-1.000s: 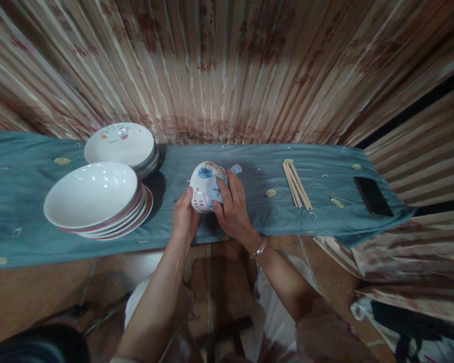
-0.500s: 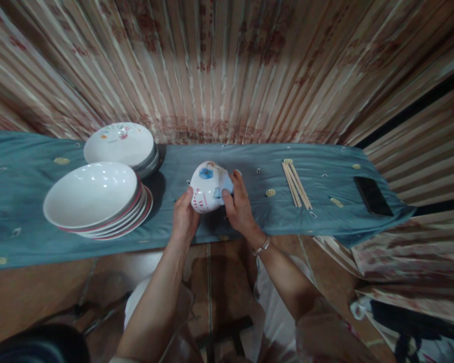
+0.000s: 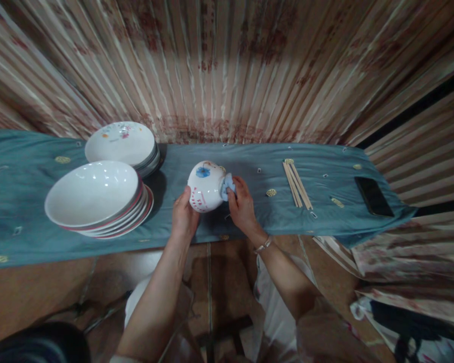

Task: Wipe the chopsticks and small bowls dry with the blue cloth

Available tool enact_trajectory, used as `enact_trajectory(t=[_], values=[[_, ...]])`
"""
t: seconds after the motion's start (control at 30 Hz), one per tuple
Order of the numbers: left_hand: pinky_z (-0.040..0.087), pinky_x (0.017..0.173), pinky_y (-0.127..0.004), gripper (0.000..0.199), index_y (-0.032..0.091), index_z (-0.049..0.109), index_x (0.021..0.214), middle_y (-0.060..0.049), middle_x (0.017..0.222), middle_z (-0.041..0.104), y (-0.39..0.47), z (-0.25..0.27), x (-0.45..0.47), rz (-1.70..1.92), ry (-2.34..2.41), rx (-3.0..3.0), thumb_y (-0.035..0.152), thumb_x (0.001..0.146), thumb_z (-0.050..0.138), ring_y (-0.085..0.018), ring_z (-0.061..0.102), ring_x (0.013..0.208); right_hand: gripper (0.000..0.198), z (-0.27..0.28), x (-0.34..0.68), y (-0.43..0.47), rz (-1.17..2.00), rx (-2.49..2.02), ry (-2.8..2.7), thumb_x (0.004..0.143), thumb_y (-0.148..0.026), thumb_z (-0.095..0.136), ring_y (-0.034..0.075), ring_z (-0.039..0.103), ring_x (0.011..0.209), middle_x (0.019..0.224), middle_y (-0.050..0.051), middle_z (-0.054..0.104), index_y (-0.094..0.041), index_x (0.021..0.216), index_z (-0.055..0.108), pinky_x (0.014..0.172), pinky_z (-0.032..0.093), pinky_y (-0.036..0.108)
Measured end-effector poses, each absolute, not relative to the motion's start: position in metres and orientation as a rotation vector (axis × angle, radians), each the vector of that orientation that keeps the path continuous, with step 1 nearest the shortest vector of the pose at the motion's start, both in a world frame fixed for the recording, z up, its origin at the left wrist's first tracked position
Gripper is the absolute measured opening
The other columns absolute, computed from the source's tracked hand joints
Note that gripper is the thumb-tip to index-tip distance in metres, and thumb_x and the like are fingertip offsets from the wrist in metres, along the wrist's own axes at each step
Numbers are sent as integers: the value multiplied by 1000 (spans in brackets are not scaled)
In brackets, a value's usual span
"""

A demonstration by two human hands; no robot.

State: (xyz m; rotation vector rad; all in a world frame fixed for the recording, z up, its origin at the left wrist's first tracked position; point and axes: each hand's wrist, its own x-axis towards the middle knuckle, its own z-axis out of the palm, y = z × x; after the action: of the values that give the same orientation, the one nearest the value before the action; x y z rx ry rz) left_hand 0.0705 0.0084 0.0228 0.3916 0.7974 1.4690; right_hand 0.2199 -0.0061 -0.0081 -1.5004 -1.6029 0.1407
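A small white bowl (image 3: 205, 189) with a blue flower and red print is held up over the table, its outside facing me. My left hand (image 3: 185, 214) is closed on its left side, with the thumb along the wall. A crumpled pale blue cloth (image 3: 228, 186) is pinched in the fingers of my right hand (image 3: 243, 205) and touches the bowl's right side. Part of the cloth is hidden behind the fingers. The bowl's inside is turned away from view.
A stack of red-rimmed bowls and plates (image 3: 93, 196) stands at left, with a stack of flowered plates (image 3: 119, 143) behind it. Right of my hands lie wooden chopsticks (image 3: 297, 184) and a black phone (image 3: 374, 196) on the teal tablecloth (image 3: 257, 222). A pleated curtain (image 3: 227, 75) hangs behind.
My right hand has shifted slightly right and more of the blue cloth shows at the bowl's edge. The bowl has turned a little in my left hand.
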Motion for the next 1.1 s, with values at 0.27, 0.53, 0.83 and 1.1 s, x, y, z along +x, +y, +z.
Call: enact_trajectory(t=[0.27, 0.53, 0.83, 1.1], values=[[54, 103, -44, 27, 12, 76, 90, -11, 90, 80, 9, 23, 70, 1477, 801, 372, 38, 79, 77, -30, 72, 109, 46, 12, 226, -14, -48, -1426, -1793, 99, -20, 39, 25, 51, 135, 143, 16, 50, -18, 144, 45, 113, 46, 45], [53, 104, -43, 25, 13, 76, 89, -12, 92, 80, 9, 24, 71, 1481, 804, 367, 36, 82, 75, -30, 71, 112, 42, 12, 228, -15, -102, -1430, -1913, 97, -13, 38, 28, 54, 128, 141, 17, 54, -19, 133, 58, 109, 47, 48], [52, 106, -42, 23, 13, 75, 93, -12, 97, 80, 11, 23, 69, 1486, 805, 312, 34, 85, 72, -30, 70, 114, 35, 14, 229, -20, -59, -1449, -1924, 94, -18, 43, 29, 56, 114, 130, 17, 60, -14, 123, 63, 102, 50, 46], [51, 107, -44, 31, 13, 74, 100, -15, 109, 78, 11, 25, 69, 1470, 817, 338, 39, 85, 71, -31, 66, 122, 37, 12, 224, -30, 43, -1379, -1948, 97, -23, 42, 27, 56, 119, 134, 15, 59, -18, 129, 60, 105, 47, 47]])
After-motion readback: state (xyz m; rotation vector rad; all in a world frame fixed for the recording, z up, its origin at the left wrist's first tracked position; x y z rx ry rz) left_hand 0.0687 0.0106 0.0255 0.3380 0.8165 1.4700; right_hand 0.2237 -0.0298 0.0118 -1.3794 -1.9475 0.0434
